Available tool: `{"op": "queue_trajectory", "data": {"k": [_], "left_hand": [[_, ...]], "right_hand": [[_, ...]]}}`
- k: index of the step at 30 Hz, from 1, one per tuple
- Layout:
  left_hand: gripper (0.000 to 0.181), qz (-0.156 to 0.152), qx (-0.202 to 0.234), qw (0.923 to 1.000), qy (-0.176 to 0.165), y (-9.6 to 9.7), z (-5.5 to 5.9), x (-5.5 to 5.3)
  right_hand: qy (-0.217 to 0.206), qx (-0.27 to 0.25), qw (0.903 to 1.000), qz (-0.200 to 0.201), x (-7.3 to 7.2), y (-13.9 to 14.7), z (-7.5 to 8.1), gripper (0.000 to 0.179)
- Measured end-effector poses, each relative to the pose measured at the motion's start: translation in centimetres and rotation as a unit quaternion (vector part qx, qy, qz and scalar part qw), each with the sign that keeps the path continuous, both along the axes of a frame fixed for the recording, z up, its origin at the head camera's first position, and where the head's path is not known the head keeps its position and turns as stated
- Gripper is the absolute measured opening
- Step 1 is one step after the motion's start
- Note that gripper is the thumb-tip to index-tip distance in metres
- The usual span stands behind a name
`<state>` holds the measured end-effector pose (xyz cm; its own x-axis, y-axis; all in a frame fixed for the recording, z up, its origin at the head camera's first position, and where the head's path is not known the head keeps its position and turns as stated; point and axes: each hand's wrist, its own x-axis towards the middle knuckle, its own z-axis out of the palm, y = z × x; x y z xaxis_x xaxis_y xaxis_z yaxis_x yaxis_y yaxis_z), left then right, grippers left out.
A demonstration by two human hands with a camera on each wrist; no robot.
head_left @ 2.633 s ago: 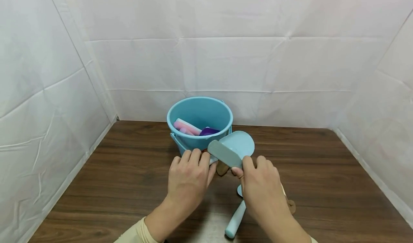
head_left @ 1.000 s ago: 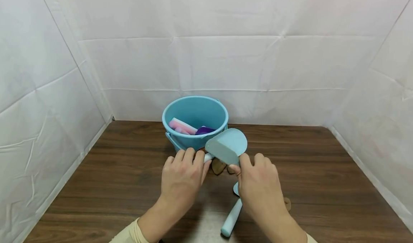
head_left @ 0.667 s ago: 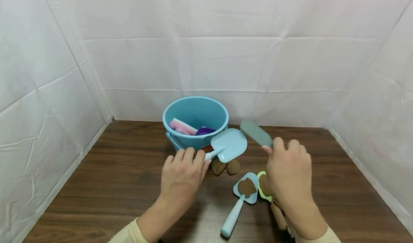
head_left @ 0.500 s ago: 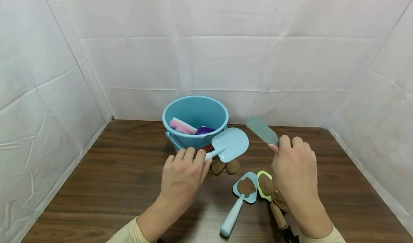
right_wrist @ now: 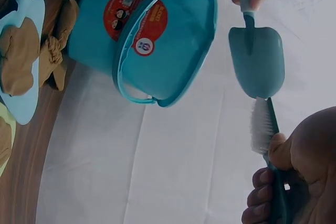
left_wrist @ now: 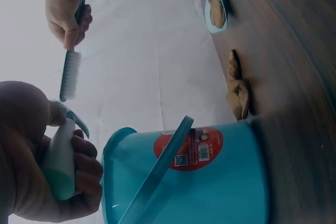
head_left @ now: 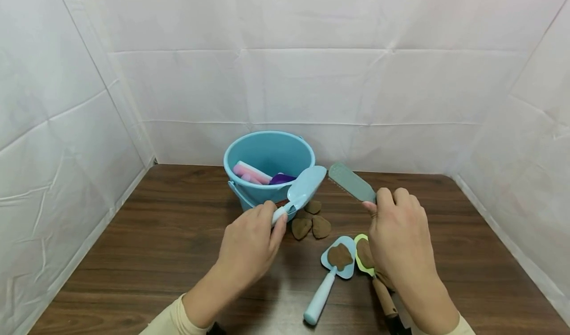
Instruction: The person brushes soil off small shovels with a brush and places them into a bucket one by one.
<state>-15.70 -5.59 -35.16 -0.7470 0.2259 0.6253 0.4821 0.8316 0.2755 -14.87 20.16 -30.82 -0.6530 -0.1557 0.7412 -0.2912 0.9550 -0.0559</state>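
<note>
— White sheeting walls a dark wooden bench (head_left: 147,236). What's furthest left?

— A blue bucket (head_left: 267,154) at the back, with pink and purple bits inside (hard to make out). Just in front, the left hand (head_left: 249,246) curls its fingers around the handle of a blue shovel (head_left: 305,186), blade raised over the bucket's rim.

— And below the blade?

— Brown clumps (head_left: 311,223) on the bench. Next lies a second shovel (head_left: 331,275) carrying a brown lump.

— The right side?

— The right hand (head_left: 398,241) grips a brush (head_left: 352,182), its bristles close to the blue shovel's blade.
</note>
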Motion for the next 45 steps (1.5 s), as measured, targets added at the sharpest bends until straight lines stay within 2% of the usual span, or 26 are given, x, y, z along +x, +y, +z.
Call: {"op": "queue_trajectory", "data": {"k": [3,5,6,8,9,10,13,15,17,21,22,24,26,28,29,32,34,36,41,45], "left_hand": [[0.031,-0.028,0.042,0.995,-0.086,0.1,0.3,0.1],[0.033,-0.059,0.076,0.9843,-0.148,0.1,0.4,0.2],[0.034,-0.078,0.098,0.9751,-0.183,0.1,0.5,0.3],[0.037,-0.122,0.153,0.948,-0.251,0.2,0.7,0.4],[0.038,-0.148,0.187,0.9274,-0.288,0.2,0.8,0.5],[0.04,-0.174,0.224,0.9025,-0.325,0.3,0.9,0.5],[0.043,-0.238,0.321,0.8127,-0.425,0.5,1.0,0.5],[0.043,-0.259,0.368,0.7512,-0.483,0.7,1.0,0.6],[0.043,-0.269,0.402,0.697,-0.529,0.7,1.0,0.6],[0.041,-0.292,0.454,0.5998,-0.591,0.6,1.0,0.6],[0.04,-0.3,0.462,0.578,-0.602,0.5,1.0,0.6],[0.04,-0.318,0.472,0.5421,-0.618,0.4,0.9,0.6],[0.04,-0.334,0.478,0.5171,-0.627,0.4,0.8,0.6],[0.04,-0.345,0.481,0.5034,-0.629,0.3,0.7,0.6],[0.04,-0.349,0.482,0.4991,-0.63,0.3,0.7,0.6],[0.039,-0.356,0.482,0.4916,-0.632,0.2,0.7,0.6],[0.039,-0.357,0.479,0.4908,-0.634,0.2,0.7,0.6],[0.039,-0.357,0.476,0.4926,-0.635,0.2,0.7,0.6],[0.039,-0.356,0.457,0.5061,-0.639,0.3,0.6,0.7],[0.039,-0.36,0.445,0.5125,-0.64,0.4,0.6,0.8]], "right_hand": [[-0.003,-0.005,0.9999,0.009,0.3,-0.3,0.1,0.039],[-0.004,-0.007,0.9999,0.012,0.4,-0.5,0.2,0.039],[-0.006,-0.009,0.9998,0.014,0.5,-0.6,0.2,0.038],[-0.009,-0.007,0.9998,0.017,0.8,-0.8,0.3,0.036],[-0.011,-0.006,0.9997,0.018,0.9,-0.9,0.3,0.036],[-0.014,-0.005,0.9997,0.02,1.0,-1.1,0.3,0.034],[-0.02,-0.004,0.9994,0.028,1.4,-1.6,0.3,0.032],[-0.021,-0.002,0.9991,0.037,1.6,-2.1,0.3,0.033],[-0.013,0.001,0.9986,0.051,1.8,-2.6,0.2,0.035],[0.013,0.011,0.9965,0.081,2.2,-3.8,-0.5,0.05],[0.019,0.014,0.9958,0.088,2.2,-4.2,-0.8,0.054],[0.026,0.02,0.9948,0.097,2.3,-4.8,-1.2,0.057],[0.026,0.025,0.9944,0.099,2.4,-5.3,-1.6,0.058],[0.027,0.032,0.9947,0.094,2.5,-5.6,-1.9,0.059],[0.028,0.034,0.9949,0.091,2.5,-5.7,-2.0,0.059],[0.035,0.034,0.9953,0.083,2.4,-5.8,-2.1,0.06],[0.039,0.031,0.9957,0.078,2.1,-5.6,-2.1,0.059],[0.031,0.025,0.9967,0.07,1.8,-5.2,-1.9,0.057],[-0.016,0.008,0.9993,0.032,1.0,-3.6,-1.5,0.038],[-0.025,-0.006,0.9997,0.006,0.2,-2.1,-1.0,0.031]]}}
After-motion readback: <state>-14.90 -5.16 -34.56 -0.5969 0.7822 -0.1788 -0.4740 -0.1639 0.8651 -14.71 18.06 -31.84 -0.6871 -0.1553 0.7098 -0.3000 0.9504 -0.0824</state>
